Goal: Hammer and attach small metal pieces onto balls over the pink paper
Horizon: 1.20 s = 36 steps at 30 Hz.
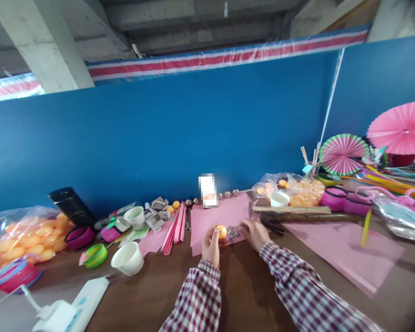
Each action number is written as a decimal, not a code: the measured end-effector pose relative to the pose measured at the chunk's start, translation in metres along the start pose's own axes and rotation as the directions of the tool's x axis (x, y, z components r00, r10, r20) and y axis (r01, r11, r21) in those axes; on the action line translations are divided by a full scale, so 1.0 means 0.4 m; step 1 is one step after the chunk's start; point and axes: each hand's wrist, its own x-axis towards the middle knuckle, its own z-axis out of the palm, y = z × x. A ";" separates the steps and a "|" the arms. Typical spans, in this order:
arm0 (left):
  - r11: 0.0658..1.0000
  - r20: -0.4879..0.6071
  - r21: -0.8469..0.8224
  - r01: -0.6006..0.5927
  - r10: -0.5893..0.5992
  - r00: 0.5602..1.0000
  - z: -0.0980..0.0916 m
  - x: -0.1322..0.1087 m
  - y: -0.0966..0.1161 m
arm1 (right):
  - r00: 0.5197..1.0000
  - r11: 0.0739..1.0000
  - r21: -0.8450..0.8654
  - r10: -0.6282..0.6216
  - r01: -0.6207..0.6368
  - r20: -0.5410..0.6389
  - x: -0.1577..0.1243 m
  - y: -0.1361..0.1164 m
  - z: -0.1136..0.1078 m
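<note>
My left hand (211, 245) is closed round an orange ping-pong ball (222, 231), held between thumb and fingers above the near part of a pink paper sheet (207, 219). Just right of the ball, a small pile of shiny metal pieces (233, 233) lies on the paper; they look like little bells, but are too small to be sure. My right hand (256, 234) is at the right side of this pile, its fingers bent together at the tips. Whether anything is pinched between them is too small to make out.
Bags of orange balls (31, 240) stand left and back right. Near the left are a white paper cup (127, 259), a black cylinder (71, 207) and a power strip (86, 304). A hammer (290, 210) lies right, by more pink paper (352, 253). A blue partition (193, 133) closes the back.
</note>
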 end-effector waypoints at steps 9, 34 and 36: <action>1.000 -0.004 0.019 -0.001 0.001 1.000 0.004 -0.003 0.005 | 1.000 1.000 -0.008 0.006 -0.006 0.009 -0.001 -0.003 -0.001; 1.000 -0.006 0.020 0.002 -0.002 1.000 0.003 -0.004 0.004 | 1.000 0.999 -0.053 -0.006 0.006 0.007 -0.001 -0.013 -0.009; 1.000 0.002 0.020 -0.006 0.006 1.000 0.003 -0.004 0.003 | 1.000 0.998 -0.055 -0.004 0.004 0.005 0.000 -0.011 -0.008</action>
